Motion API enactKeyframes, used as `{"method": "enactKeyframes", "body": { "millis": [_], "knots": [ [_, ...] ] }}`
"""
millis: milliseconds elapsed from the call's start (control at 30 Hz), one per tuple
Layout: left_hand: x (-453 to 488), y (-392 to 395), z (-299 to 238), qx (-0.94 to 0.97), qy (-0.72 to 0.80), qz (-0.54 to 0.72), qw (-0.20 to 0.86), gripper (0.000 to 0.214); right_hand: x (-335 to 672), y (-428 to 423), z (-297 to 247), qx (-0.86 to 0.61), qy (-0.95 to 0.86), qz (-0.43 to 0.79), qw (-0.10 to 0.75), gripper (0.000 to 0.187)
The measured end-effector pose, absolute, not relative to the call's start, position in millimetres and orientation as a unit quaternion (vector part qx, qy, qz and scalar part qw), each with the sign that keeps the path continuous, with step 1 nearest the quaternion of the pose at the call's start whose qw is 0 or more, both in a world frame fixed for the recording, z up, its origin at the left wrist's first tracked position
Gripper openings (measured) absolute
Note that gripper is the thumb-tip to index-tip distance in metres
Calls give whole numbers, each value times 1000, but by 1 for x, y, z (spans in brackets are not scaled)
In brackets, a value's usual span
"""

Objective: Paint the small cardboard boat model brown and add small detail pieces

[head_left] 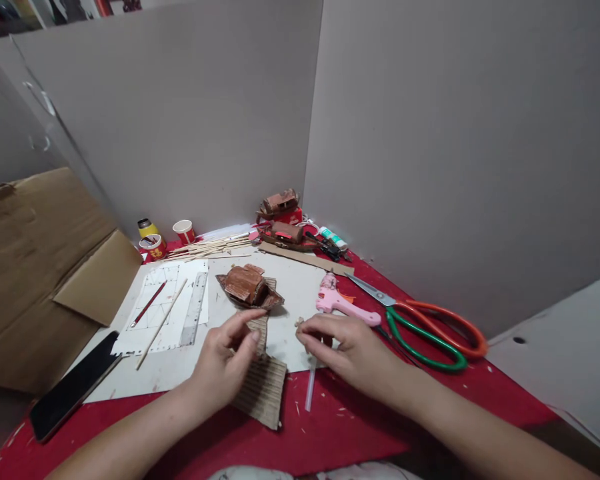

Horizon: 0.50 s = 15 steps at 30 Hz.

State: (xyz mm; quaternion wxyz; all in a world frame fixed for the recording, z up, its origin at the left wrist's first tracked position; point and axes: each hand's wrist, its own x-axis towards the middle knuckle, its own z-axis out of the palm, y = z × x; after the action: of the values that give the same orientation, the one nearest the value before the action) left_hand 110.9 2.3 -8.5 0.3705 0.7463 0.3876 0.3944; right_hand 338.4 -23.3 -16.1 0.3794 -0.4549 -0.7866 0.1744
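My left hand point(225, 357) hovers over pieces of corrugated cardboard point(265, 387), its thumb and index finger apart with nothing visible between them. Its index fingertip is near a small brown model boat point(245, 285) with a curved cabin roof. My right hand point(353, 347) is closed in a pinch, and a small pale scrap point(299, 322) shows at its fingertips; what exactly it is cannot be made out. Just behind this hand lies a pink glue gun point(347, 305). A translucent glue stick point(310, 387) lies below it, partly hidden.
Large scissors point(420, 327) with green and orange handles lie at the right. Left are a drawn sheet point(153, 293), a ruler point(194, 307), a phone point(75, 387) and a cardboard box point(35, 267). Behind stand paper cups point(184, 231), thin sticks point(210, 247) and more model boats point(286, 233).
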Motion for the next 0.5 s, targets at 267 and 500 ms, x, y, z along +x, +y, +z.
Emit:
{"method": "enactKeyframes", "body": {
  "millis": [267,500],
  "knots": [
    [78,54,-13,594,498,530,344,7,332,-3,1,-455,-691,243,506,9],
    [63,97,-24,469,515,581,420,39,325,10,-8,-452,-662,287,525,14]
  ]
}}
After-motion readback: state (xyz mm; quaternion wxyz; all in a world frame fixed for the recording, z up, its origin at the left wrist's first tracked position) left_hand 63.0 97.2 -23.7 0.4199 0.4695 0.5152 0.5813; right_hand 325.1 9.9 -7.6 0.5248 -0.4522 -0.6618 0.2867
